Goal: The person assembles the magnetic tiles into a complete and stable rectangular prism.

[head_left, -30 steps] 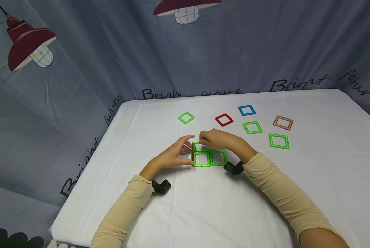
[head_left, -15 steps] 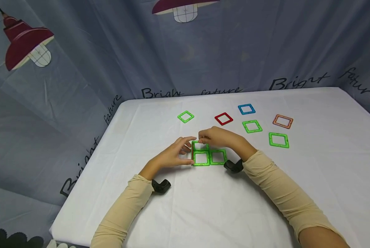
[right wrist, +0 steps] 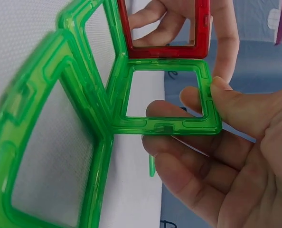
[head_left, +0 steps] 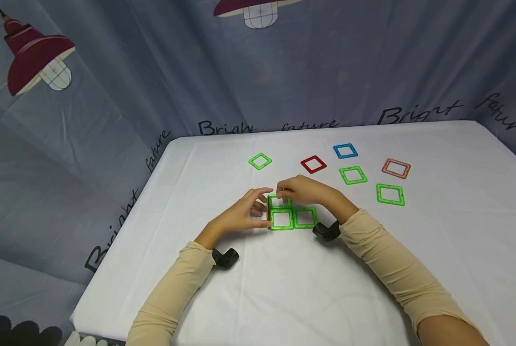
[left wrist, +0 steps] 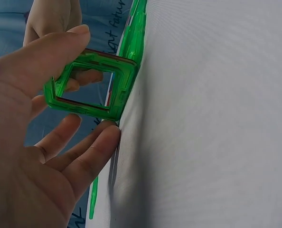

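Observation:
Two green square magnetic tiles lie joined on the white table: a left one (head_left: pixel 281 228) and a right one (head_left: pixel 305 227). A green tile (right wrist: pixel 167 127) stands up from the left one's far edge, and a red tile (right wrist: pixel 202 33) stands along its left side, meeting the upright green tile at a corner. My right hand (head_left: pixel 303 190) pinches the upright green tile's top edge between thumb and fingers. My left hand (head_left: pixel 239 214) spans the red tile, thumb at its near edge and index finger by the far top corner. Its other fingers curl loosely behind the red tile.
Further back on the table (head_left: pixel 249 293) lie loose tiles: green (head_left: pixel 255 166), red (head_left: pixel 308 169), blue (head_left: pixel 346 156), another green (head_left: pixel 354 182), orange (head_left: pixel 395 175) and a larger-looking green one (head_left: pixel 390 203). A printed curtain (head_left: pixel 327 62) hangs behind.
Both hands keep their hold with hardly any movement, and the tiles stay as they were. The head view shifts very slightly.

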### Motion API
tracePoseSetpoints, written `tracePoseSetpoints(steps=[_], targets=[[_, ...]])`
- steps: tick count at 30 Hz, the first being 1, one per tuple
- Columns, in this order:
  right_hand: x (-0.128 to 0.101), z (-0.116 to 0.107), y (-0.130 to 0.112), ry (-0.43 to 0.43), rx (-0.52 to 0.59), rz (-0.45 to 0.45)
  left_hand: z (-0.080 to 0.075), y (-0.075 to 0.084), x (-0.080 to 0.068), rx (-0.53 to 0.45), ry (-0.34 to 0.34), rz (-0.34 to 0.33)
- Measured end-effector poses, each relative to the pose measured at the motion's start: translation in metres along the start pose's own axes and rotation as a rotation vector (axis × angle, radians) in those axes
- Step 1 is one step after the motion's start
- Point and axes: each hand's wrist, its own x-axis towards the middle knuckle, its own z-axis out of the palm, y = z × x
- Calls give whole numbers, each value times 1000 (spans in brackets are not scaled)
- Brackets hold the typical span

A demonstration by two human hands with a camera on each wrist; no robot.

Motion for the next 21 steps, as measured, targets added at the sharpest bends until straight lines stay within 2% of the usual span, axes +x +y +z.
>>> tracePoseSetpoints(steps=[5,12,17,21], targets=[[1,0,3,-12,18,0,0,1,0,0,-15,-13],[8,-13,6,-120,-8,9,-1,-1,1,12,-29,1],[29,-38,5,-198,-49,67,-2,-2,1,8,-31,5],[55,-50,7,-205,-104,119,-2,-2,0,3,-31,10]])
